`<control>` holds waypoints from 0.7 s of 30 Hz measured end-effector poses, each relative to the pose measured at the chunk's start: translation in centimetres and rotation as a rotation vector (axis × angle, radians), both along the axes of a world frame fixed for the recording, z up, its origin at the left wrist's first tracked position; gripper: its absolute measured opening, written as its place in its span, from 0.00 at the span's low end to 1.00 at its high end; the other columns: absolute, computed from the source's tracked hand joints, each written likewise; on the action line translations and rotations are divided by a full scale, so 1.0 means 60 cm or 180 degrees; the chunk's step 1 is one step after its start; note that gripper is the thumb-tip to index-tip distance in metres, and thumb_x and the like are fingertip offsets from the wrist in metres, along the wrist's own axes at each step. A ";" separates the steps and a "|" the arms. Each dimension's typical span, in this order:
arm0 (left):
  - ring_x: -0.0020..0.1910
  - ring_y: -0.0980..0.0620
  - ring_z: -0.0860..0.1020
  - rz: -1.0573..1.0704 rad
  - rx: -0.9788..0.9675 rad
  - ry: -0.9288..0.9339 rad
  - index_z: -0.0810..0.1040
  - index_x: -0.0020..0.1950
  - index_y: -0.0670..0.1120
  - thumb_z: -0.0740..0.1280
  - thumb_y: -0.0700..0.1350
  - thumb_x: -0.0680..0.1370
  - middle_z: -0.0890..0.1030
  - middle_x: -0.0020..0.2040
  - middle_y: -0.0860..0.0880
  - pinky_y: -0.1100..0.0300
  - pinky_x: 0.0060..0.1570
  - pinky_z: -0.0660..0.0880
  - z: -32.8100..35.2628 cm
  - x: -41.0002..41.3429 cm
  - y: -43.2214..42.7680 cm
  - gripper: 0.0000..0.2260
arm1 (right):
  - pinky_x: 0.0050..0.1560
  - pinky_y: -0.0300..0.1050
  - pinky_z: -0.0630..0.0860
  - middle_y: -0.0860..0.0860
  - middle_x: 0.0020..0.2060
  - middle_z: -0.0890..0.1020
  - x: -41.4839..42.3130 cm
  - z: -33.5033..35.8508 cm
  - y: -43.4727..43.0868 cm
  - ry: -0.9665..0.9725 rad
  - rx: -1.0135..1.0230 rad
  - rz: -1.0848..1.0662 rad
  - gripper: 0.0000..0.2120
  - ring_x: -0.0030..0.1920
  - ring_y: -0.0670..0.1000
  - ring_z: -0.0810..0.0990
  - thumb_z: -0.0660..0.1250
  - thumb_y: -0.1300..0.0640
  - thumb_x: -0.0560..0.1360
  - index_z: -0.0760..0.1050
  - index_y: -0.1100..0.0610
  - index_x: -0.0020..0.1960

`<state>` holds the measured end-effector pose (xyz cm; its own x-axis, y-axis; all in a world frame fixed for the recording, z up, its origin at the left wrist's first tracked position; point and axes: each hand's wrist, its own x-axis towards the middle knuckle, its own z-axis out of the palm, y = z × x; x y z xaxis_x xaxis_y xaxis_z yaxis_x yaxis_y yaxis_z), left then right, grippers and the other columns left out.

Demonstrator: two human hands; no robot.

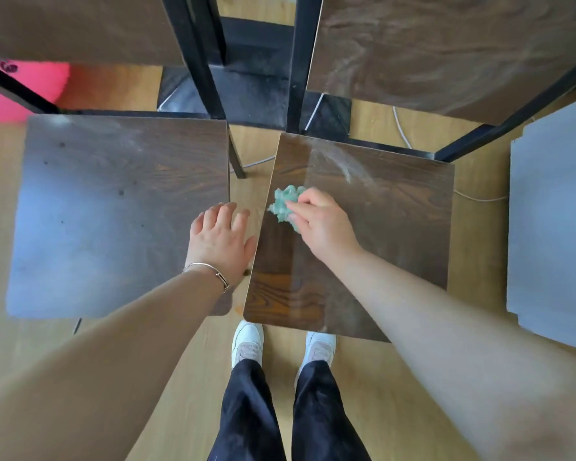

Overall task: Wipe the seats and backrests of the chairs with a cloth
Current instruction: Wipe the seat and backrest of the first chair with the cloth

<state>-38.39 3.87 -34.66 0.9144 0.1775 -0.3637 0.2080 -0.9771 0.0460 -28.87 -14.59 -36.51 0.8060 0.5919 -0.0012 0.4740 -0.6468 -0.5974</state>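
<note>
Two dark wooden chairs stand side by side below me. My right hand [323, 221] grips a crumpled green cloth [285, 204] and presses it on the right chair's seat [379, 247], near that seat's left edge. Dust streaks show on the seat's far part. My left hand [220, 237], with a bracelet on the wrist, hovers with relaxed fingers over the gap between the chairs, at the right edge of the left chair's seat [113, 211]. The right chair's backrest [446, 44] and the left chair's backrest [74, 24] rise at the top.
Black metal chair frames [200, 61] cross between the backrests. A grey seat [552, 227] sits at the far right. A pink object [14, 91] lies far left on the wooden floor. White cables [403, 128] run on the floor. My feet in white shoes [246, 344] stand below.
</note>
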 end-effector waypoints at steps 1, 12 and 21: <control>0.70 0.42 0.63 0.0006 -0.0006 -0.0010 0.65 0.71 0.51 0.56 0.56 0.80 0.66 0.71 0.46 0.45 0.68 0.61 -0.002 0.015 0.004 0.21 | 0.46 0.47 0.75 0.53 0.46 0.78 0.046 -0.004 0.013 -0.0001 -0.0051 -0.0137 0.09 0.48 0.56 0.76 0.68 0.60 0.76 0.81 0.61 0.53; 0.71 0.43 0.61 0.0045 -0.0037 -0.0008 0.63 0.72 0.51 0.55 0.57 0.80 0.65 0.73 0.46 0.45 0.69 0.60 -0.034 0.090 0.021 0.22 | 0.48 0.43 0.73 0.53 0.52 0.77 0.201 -0.057 0.087 0.0024 -0.0596 -0.0936 0.12 0.53 0.55 0.75 0.69 0.56 0.76 0.81 0.62 0.56; 0.72 0.44 0.60 -0.0029 -0.0104 0.0161 0.61 0.73 0.52 0.53 0.58 0.81 0.63 0.73 0.48 0.46 0.70 0.59 -0.022 0.044 0.003 0.22 | 0.54 0.42 0.76 0.50 0.53 0.78 0.111 -0.047 0.029 0.0305 -0.0606 -0.0640 0.07 0.54 0.50 0.75 0.68 0.56 0.78 0.80 0.56 0.54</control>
